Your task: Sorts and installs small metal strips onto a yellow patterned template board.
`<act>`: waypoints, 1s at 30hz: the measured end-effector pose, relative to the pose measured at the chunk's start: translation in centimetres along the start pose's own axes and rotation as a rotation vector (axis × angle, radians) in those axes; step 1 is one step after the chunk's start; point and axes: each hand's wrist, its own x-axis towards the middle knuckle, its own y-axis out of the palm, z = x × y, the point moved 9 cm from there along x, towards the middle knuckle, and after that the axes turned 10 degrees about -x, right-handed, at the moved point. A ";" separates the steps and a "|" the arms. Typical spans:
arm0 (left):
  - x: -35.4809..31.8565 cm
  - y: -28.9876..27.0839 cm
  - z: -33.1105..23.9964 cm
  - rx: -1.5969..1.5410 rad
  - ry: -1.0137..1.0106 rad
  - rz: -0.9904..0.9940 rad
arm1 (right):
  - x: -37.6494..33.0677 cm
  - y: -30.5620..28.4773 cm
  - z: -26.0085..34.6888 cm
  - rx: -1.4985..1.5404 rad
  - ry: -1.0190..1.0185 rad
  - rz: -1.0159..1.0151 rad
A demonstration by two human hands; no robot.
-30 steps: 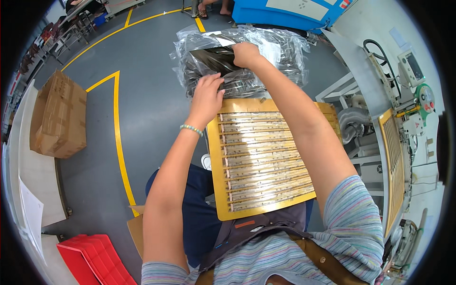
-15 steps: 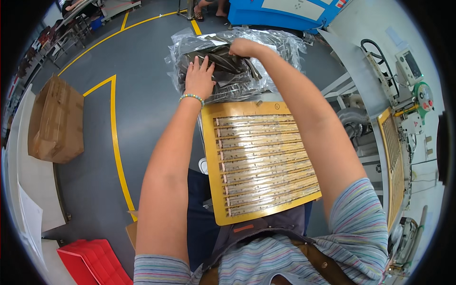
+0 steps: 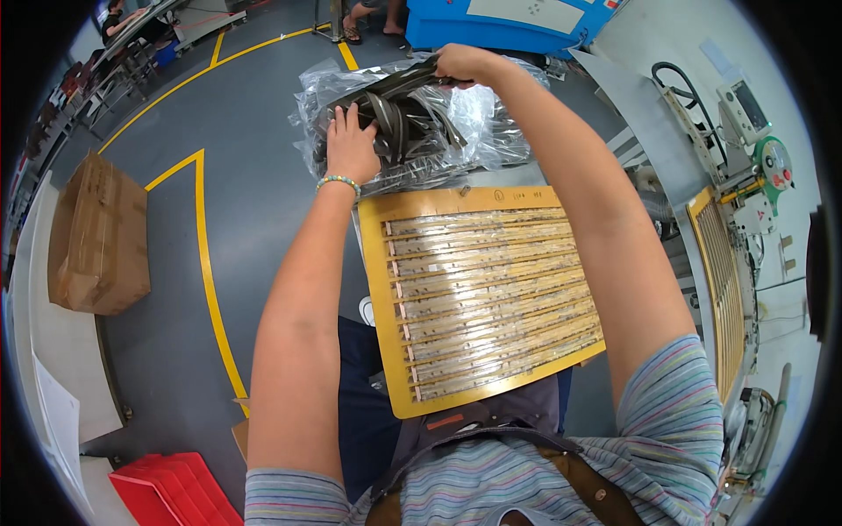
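Observation:
Dark, glossy strips (image 3: 399, 123) lie in a loose bundle on crumpled clear plastic wrapping (image 3: 478, 110). My right hand (image 3: 465, 63) is closed on the far right end of these strips and lifts that end. On the bundle's left side rests my left hand (image 3: 353, 151), fingers spread and pressing down; a beaded bracelet circles its wrist. Nearer to me, a yellow slotted board (image 3: 380, 302) lies before my lap, with rows of narrow strips under shiny film across it. My right forearm covers its far right corner.
A cardboard box (image 3: 105, 237) stands at the left, with red plastic bins (image 3: 175, 491) at the lower left. To the right is a machine with a control screen (image 3: 745, 112) and a second slotted board (image 3: 715, 289). A blue machine (image 3: 509, 24) and another person's feet are at the back.
My right hand has moved up and slightly right, drawing the end of the dark strips upward into a longer, twisted bunch. My left hand stays on the bundle. The whole view has shifted slightly.

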 end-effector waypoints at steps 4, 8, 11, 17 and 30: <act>0.5 0.9 0.7 0.034 -0.034 0.068 | -4.6 -5.3 -2.9 0.006 0.070 -0.061; 1.0 1.2 0.0 -0.016 -0.033 0.086 | -12.1 -10.8 -7.7 -0.020 0.021 -0.213; -0.5 0.3 0.4 -0.149 -0.016 -0.172 | -19.1 -12.4 -10.9 0.062 -0.072 -0.196; -5.4 1.4 -2.8 -0.725 -0.401 -0.569 | -38.6 -9.3 -17.8 0.223 0.212 -0.246; -3.9 16.5 3.3 -1.266 -0.808 -0.168 | -46.0 2.3 -27.0 0.459 0.292 -0.008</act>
